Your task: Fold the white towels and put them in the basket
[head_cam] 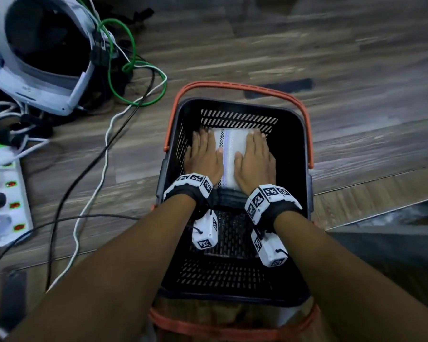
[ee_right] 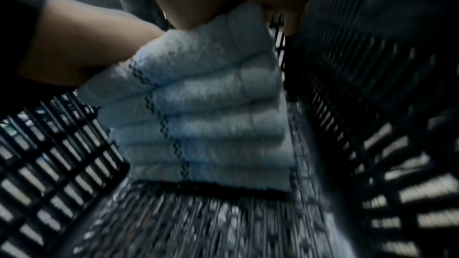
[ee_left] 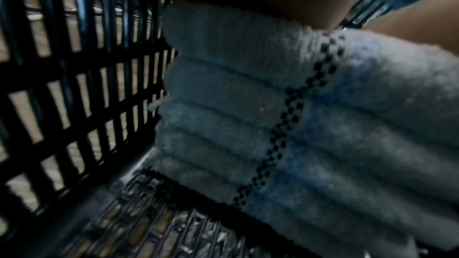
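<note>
A stack of several folded white towels (head_cam: pixel 231 154) with a dark checkered stripe sits in the far half of the black basket (head_cam: pixel 294 134). My left hand (head_cam: pixel 204 154) lies flat on the left side of the top towel, fingers straight. Flat on the right side of the same towel lies my right hand (head_cam: pixel 255 159). The left wrist view shows the stack (ee_left: pixel 248 125) from the side, resting on the basket floor (ee_left: pixel 149 223). From the right wrist view the stack (ee_right: pixel 211 125) stands close to the slatted right wall (ee_right: pixel 372 125).
The basket has orange handles (head_cam: pixel 232 85) and stands on a wooden floor (head_cam: pixel 307 45). A white headset (head_cam: pixel 40 58), green, white and black cables (head_cam: pixel 114 90) and a power strip (head_cam: pixel 10 193) lie to the left. The near half of the basket (head_cam: pixel 227 267) holds no towels.
</note>
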